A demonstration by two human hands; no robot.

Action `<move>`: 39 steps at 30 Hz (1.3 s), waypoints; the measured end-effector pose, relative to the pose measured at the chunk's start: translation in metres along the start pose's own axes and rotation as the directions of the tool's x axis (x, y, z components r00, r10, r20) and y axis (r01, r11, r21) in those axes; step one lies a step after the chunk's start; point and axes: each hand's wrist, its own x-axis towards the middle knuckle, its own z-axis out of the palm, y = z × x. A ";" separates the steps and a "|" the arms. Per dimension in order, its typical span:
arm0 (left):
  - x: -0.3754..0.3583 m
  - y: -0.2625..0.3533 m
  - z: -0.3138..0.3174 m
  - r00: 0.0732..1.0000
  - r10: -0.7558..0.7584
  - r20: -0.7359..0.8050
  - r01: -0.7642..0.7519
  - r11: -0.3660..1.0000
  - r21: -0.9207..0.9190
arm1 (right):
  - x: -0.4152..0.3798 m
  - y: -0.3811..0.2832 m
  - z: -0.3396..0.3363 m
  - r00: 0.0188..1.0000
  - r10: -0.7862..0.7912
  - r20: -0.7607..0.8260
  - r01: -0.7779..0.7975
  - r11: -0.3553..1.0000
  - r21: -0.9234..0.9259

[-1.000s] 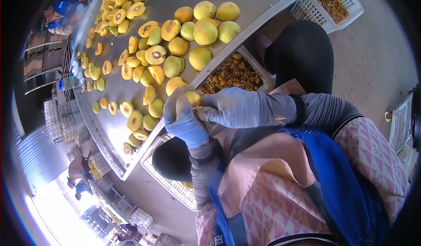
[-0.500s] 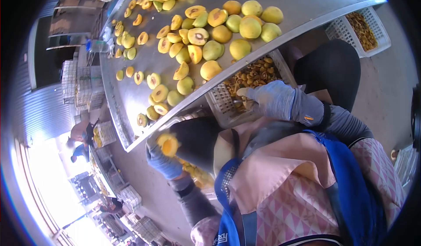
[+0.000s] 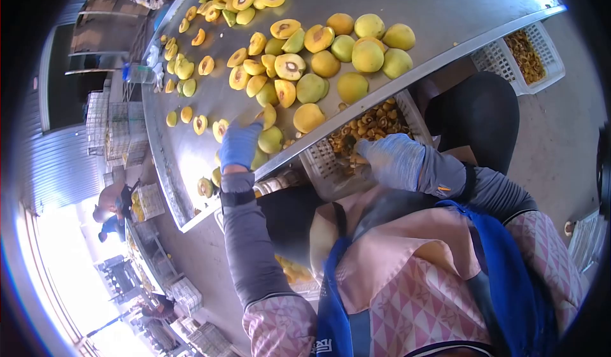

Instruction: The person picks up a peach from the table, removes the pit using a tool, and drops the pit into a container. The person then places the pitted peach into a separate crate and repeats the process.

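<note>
My left hand (image 3: 240, 145), in a blue-grey glove, is over the near left part of the metal table (image 3: 197, 137). Its fingers close on a yellow peach half (image 3: 268, 116) beside a whole-looking peach (image 3: 270, 140). My right hand (image 3: 391, 161), in a striped grey glove, is curled in front of the table edge, above a white basket (image 3: 323, 165) of brown pits and scraps (image 3: 375, 122). It grips a small metal tool, mostly hidden and blurred. Cut halves with brown pits, such as one peach half (image 3: 290, 66), lie across the table.
A second white basket (image 3: 552, 48) of scraps stands at the right. Below my left arm, a container holds yellow fruit pieces (image 3: 294, 270). My knees (image 3: 477, 112) are beneath the table edge. Stacked crates (image 3: 121, 128) and other people (image 3: 111, 207) are at the left.
My left hand has moved up from below the table edge onto the table. The hollowed peach half it held is gone from it; it now grips another half. My right hand stays above the basket.
</note>
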 end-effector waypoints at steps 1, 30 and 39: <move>0.005 0.002 0.007 1.000 0.008 0.008 -0.008 1.000 0.000 | 0.000 0.002 0.000 1.000 0.011 -0.004 -0.011 1.000 0.003; -0.134 0.135 0.071 0.935 0.105 -0.338 -0.338 0.549 -0.765 | -0.002 -0.013 0.005 0.851 -0.072 -0.520 0.198 0.961 0.192; -0.148 0.154 0.063 0.862 0.284 -0.419 -0.483 0.217 -0.848 | 0.002 -0.003 -0.004 0.857 0.029 -0.514 0.262 0.836 0.483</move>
